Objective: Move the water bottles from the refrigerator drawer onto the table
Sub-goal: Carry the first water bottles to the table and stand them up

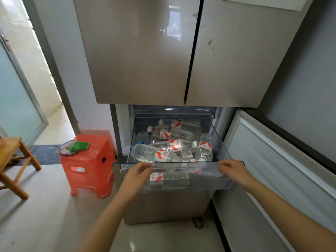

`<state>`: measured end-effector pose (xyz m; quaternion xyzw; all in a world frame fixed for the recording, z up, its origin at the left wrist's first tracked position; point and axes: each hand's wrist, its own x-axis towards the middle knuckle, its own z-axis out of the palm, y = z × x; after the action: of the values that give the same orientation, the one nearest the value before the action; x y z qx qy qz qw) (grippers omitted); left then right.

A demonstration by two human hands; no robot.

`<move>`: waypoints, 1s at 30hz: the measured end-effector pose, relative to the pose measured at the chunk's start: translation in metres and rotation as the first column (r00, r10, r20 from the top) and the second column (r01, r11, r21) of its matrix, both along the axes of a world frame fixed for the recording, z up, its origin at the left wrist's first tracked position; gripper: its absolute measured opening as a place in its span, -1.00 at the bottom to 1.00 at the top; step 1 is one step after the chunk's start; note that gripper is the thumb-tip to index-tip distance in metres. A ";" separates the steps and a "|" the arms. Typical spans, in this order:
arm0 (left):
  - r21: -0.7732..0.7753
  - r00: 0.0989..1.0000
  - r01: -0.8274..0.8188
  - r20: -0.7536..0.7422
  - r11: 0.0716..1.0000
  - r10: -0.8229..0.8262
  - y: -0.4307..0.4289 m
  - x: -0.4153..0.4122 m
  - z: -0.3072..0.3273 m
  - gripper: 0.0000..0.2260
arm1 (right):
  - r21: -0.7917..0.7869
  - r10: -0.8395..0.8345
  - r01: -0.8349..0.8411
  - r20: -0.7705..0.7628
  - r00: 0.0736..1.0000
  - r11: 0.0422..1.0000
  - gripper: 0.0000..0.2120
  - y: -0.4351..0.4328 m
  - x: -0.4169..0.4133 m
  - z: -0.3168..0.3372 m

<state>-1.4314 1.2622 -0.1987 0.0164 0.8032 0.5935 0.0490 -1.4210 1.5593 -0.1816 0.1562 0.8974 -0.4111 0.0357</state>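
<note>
A clear plastic refrigerator drawer (183,166) is pulled out below the two shut upper doors. Several clear water bottles (154,154) with red-and-white labels lie piled in it on their sides. One more bottle (169,176) shows through the drawer's front wall. My left hand (140,172) curls over the left end of the drawer's front rim. At the rim's right end my right hand (231,169) grips it the same way. Neither hand touches a bottle.
A red plastic stool (87,164) stands left of the fridge, with a plate and a green sponge (78,146) on it. A wooden table (11,150) is at the far left. The lower right fridge door (276,160) stands open beside my right arm.
</note>
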 end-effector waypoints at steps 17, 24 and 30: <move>-0.848 0.799 -0.025 -0.336 0.530 -0.499 0.032 -0.056 0.000 -0.65 | 0.795 0.408 -0.382 0.187 0.894 0.472 -0.53 0.023 -0.036 0.012; -0.701 0.916 0.149 -0.167 0.697 -0.364 0.051 -0.110 0.021 -0.69 | 0.913 0.623 -0.402 0.353 0.698 -0.067 -0.31 0.036 -0.088 0.003; -0.746 0.809 0.455 0.117 0.486 -0.577 0.101 -0.135 0.011 -0.74 | 0.800 0.684 -0.573 0.518 0.514 -0.176 -0.41 0.034 -0.127 -0.013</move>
<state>-1.5664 1.3636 -0.1875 0.2796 0.9308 0.1658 0.1671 -1.5482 1.5934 -0.1945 -0.3388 0.8951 0.2755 0.0905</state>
